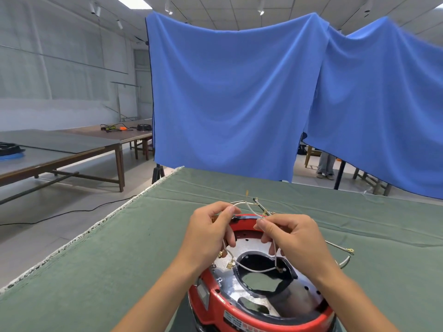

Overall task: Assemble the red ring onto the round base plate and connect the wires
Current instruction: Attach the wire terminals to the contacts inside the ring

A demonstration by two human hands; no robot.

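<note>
Ring point(242, 318) already sits around base plate point(249, 245) at the worktop's near edge; left hand point(208, 236) and right hand point(291, 238) pinch unconnected wires point(254, 268).

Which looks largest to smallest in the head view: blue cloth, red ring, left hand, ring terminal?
1. blue cloth
2. red ring
3. left hand
4. ring terminal
Nearness enlarges the ring and hand.

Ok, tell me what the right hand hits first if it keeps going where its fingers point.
Probably the left hand: the right hand points leftward, pinching a white wire above the red ring. Depth is unclear.
</note>
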